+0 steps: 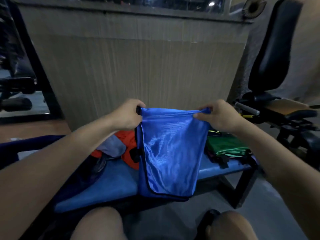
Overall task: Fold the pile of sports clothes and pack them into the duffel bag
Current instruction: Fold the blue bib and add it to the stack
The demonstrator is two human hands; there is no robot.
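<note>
- Blue shorts (170, 153): hang folded lengthwise over the blue worktop (103, 186), near edge.
- Left hand (127, 116), right hand (217, 116): fingers pinch the waistband's two corners.
- Orange and grey clothes (119, 146): heaped left of the shorts.
- Green garment (225, 146): folded, on the right.
- Panelled wall (138, 66): far behind.

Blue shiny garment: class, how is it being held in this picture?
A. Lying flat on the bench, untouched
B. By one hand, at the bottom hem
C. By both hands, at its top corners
C: the left hand and right hand each pinch a top corner of the blue garment, which hangs down between them.
</note>
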